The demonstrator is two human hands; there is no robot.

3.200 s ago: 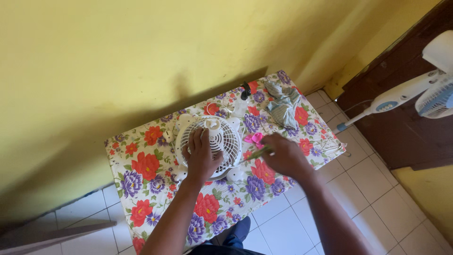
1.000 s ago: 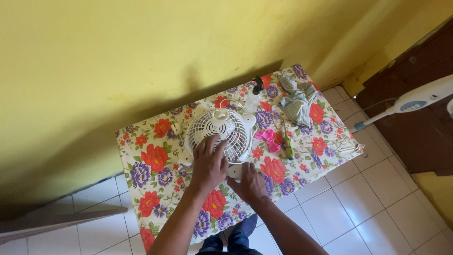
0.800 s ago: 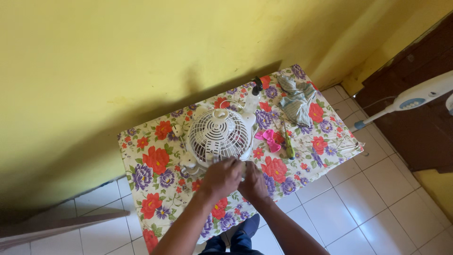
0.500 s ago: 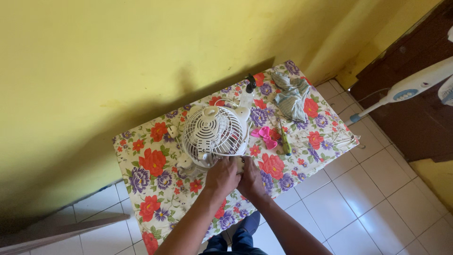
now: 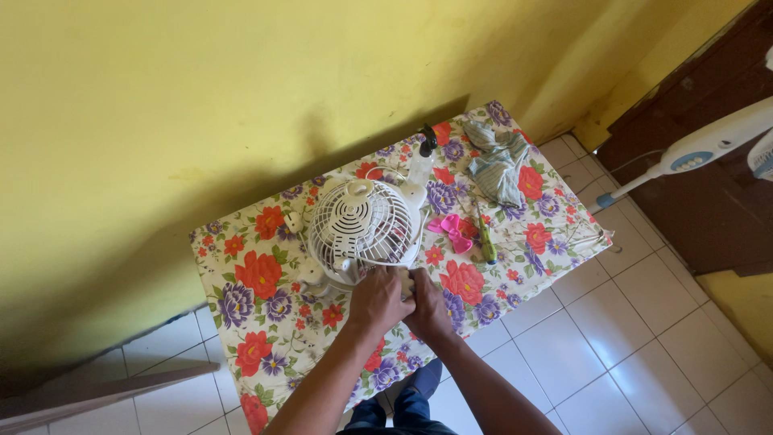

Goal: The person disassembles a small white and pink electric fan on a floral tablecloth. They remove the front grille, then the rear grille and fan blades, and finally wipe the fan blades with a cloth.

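Both hands now off the grille, bunched at the fan's (image 5: 364, 228) near edge. Left hand (image 5: 378, 300) and right hand (image 5: 427, 308) pinch its rim; screwdriver (image 5: 485, 239) laid aside, so work has gone to bare fingers.

Table (image 5: 241, 322) against the wall: fan (image 5: 364, 227) lying at its middle, both hands at the fan's near edge, left hand (image 5: 377, 302) touching right hand (image 5: 428, 310). Behind the fan, spray bottle (image 5: 422, 157); to its right, bow (image 5: 452, 232), then screwdriver (image 5: 485, 240), with cloth (image 5: 493, 165) at the far right corner. On the floor right of the table, a standing fan (image 5: 700, 149).
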